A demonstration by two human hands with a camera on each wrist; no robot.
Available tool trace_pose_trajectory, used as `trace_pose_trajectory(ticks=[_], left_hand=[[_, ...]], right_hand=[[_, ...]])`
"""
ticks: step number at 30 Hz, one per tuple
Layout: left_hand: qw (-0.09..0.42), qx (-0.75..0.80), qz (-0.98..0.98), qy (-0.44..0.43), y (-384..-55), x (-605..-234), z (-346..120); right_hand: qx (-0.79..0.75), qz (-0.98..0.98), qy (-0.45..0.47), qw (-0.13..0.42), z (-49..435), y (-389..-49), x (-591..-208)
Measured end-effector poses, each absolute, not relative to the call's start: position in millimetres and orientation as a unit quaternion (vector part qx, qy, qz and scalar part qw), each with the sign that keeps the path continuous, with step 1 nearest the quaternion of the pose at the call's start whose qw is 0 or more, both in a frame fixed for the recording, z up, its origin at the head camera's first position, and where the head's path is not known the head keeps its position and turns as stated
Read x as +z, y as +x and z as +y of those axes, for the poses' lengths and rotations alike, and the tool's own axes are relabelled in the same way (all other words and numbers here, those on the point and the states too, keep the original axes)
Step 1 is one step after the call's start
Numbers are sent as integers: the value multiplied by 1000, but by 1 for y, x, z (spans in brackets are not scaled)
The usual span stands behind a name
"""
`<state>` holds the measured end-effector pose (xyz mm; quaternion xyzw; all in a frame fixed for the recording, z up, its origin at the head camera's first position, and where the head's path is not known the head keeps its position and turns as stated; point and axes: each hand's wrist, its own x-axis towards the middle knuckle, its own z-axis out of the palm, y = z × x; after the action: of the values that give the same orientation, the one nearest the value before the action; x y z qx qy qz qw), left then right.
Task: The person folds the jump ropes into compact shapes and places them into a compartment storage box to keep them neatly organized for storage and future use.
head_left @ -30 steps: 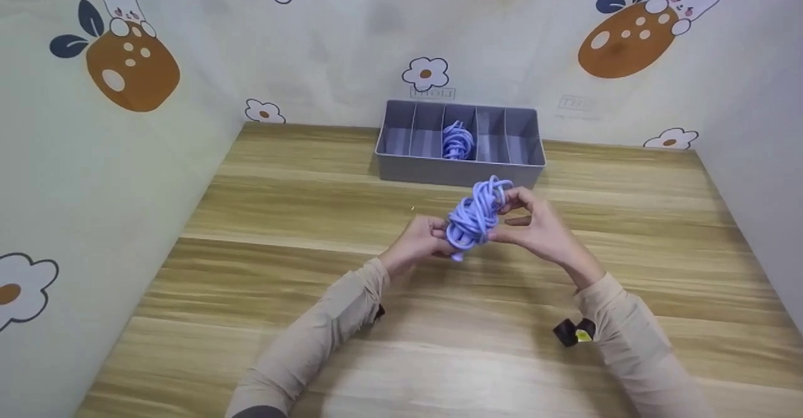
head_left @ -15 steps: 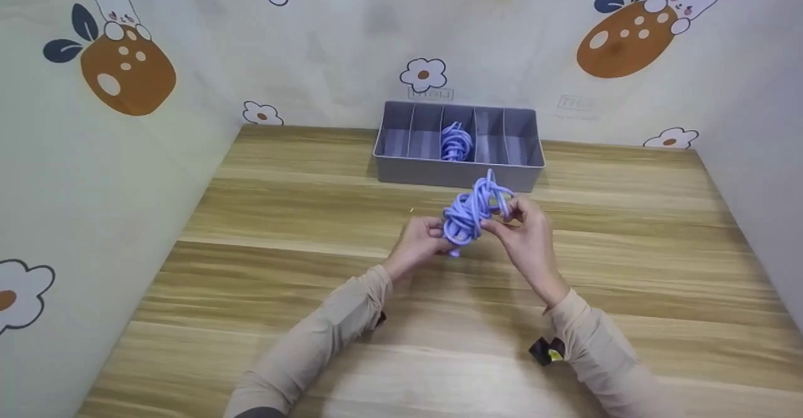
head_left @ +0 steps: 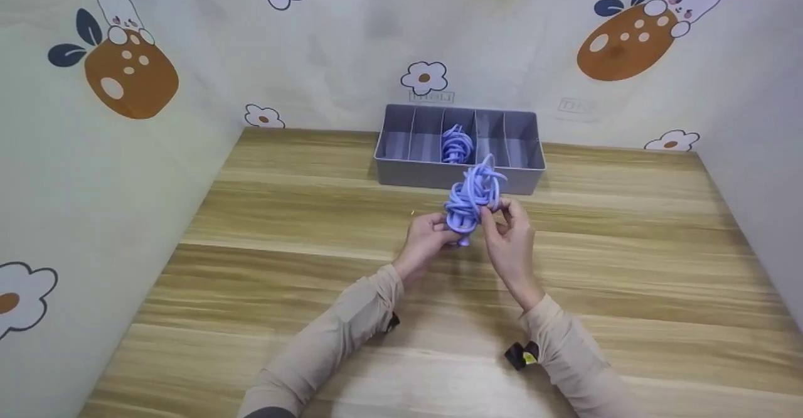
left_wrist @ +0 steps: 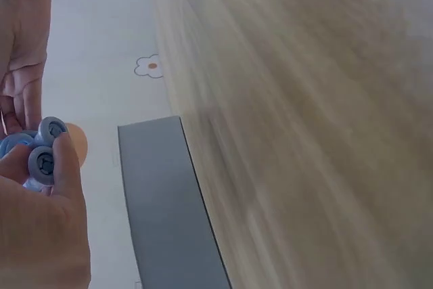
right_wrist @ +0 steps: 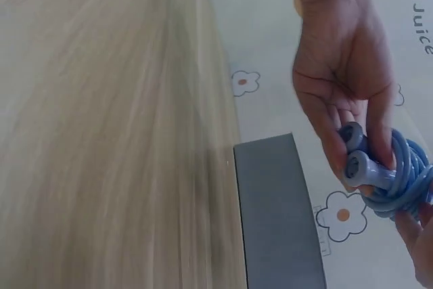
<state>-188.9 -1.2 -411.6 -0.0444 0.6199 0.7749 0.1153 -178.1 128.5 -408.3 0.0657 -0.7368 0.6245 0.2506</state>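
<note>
A bundled lavender-blue jump rope [head_left: 467, 195] is held up in front of the divided box, its cord wound in loose loops. My left hand [head_left: 426, 242] grips its lower end. In the left wrist view, two round handle ends [left_wrist: 44, 163] stick out between the left thumb and fingers. My right hand [head_left: 513, 242] pinches the cord loops from the right side with thumb and fingers. Some of the right fingers are hidden behind the bundle. A second wound jump rope [head_left: 457, 144] lies in the middle compartment of the grey box [head_left: 458, 175].
The grey box has several compartments in a row and stands near the back wall [head_left: 339, 48]. The wooden table [head_left: 282, 217] extends to both sides and toward me. Patterned wall sheets enclose the left, back and right.
The bundle has become more upright and moved slightly up toward the box. My right hand has swung left and lower around it. My left hand keeps its grip.
</note>
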Motion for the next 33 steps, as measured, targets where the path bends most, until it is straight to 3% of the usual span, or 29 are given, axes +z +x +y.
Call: trace_pose_trajectory(ticks=[7, 17, 25, 33], left_hand=[[79, 756, 649, -32, -197, -409, 7], [34, 581, 809, 81, -215, -398, 18], [66, 512, 854, 70, -249, -376, 27], [19, 472, 880, 49, -289, -369, 43]], right_hand=[[571, -794, 60, 199, 133, -171, -407], [632, -758, 62, 147, 156, -185, -407], [557, -810, 87, 161, 177, -223, -392], [526, -841, 93, 84, 199, -274, -373]])
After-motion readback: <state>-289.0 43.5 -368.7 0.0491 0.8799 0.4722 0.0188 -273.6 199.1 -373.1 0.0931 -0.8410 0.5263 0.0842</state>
